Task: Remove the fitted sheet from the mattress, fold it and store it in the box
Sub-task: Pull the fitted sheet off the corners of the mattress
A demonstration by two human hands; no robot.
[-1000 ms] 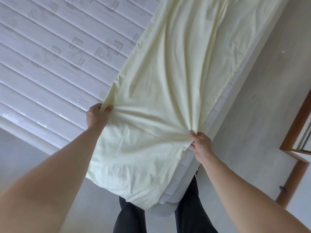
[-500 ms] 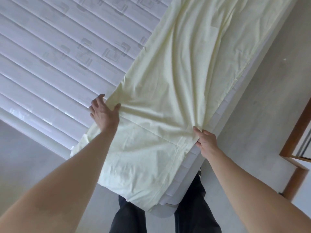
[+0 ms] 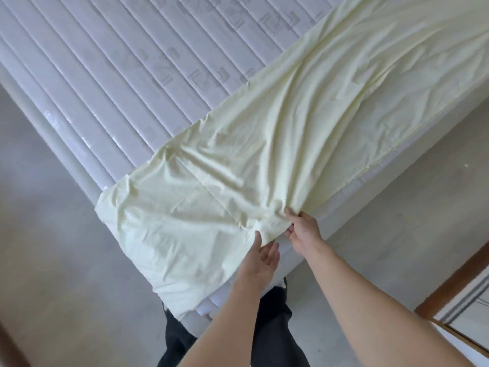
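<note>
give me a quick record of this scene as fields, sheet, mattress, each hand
sheet: pale yellow, folded into a long strip, wrinkled, lying along the right side of the mattress
mattress: white, quilted, mostly bare
left hand: fingers straight, touching the sheet's near edge
right hand: pinching the sheet's edge
box: not in view

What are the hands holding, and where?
The right hand pinches the pale yellow sheet at its bunched near edge. The left hand touches that edge; its grip is unclear.
</note>
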